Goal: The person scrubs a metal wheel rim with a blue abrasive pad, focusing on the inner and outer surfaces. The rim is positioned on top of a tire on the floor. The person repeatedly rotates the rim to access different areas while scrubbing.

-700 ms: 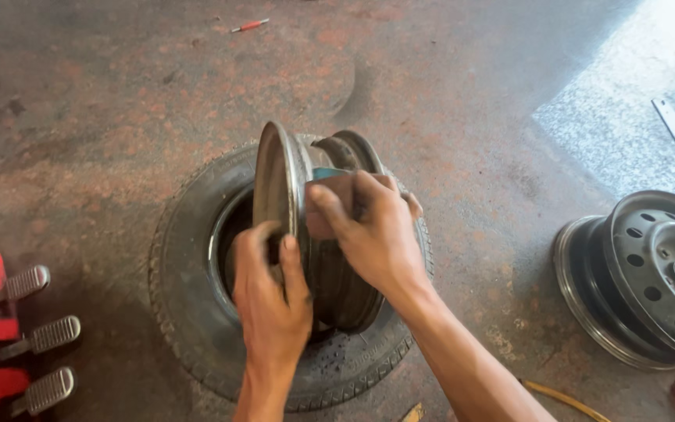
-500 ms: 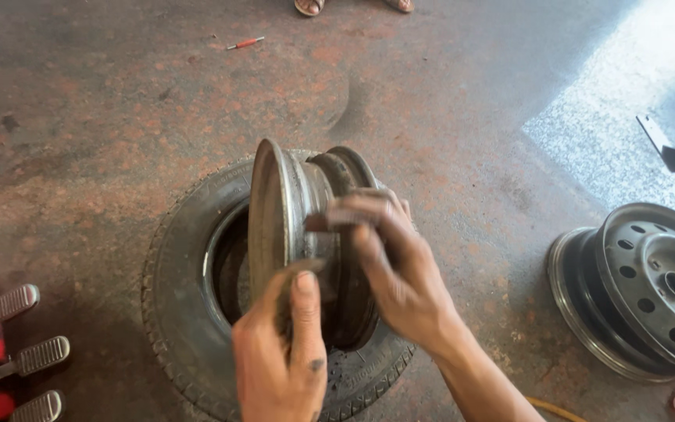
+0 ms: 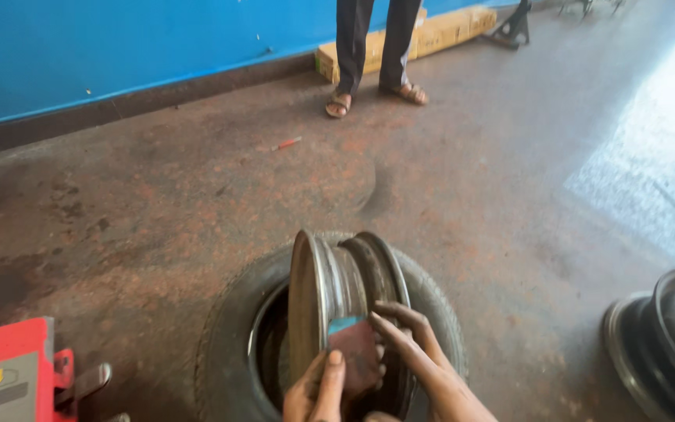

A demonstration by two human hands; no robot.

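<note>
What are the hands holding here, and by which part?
Both hands, left hand and right hand, steady the upright grey steel wheel rim at its lower barrel, pressing a small reddish-blue pad there.

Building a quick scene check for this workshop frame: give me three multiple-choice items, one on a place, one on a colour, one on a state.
1. Where does the metal rim stand?
A. in the hole of the tyre lying on the floor
B. on the red machine
C. against the wall

2. What colour is the wall?
A. white
B. blue
C. green

3. How is the rim posed?
A. flat on the floor
B. upright on its edge
C. hung from a hook

Answers: 1 A, the tyre rings its base. 2 B, blue above a dark skirting. 3 B, it stands on edge, with the left hand and right hand on it around a small pad.
</note>
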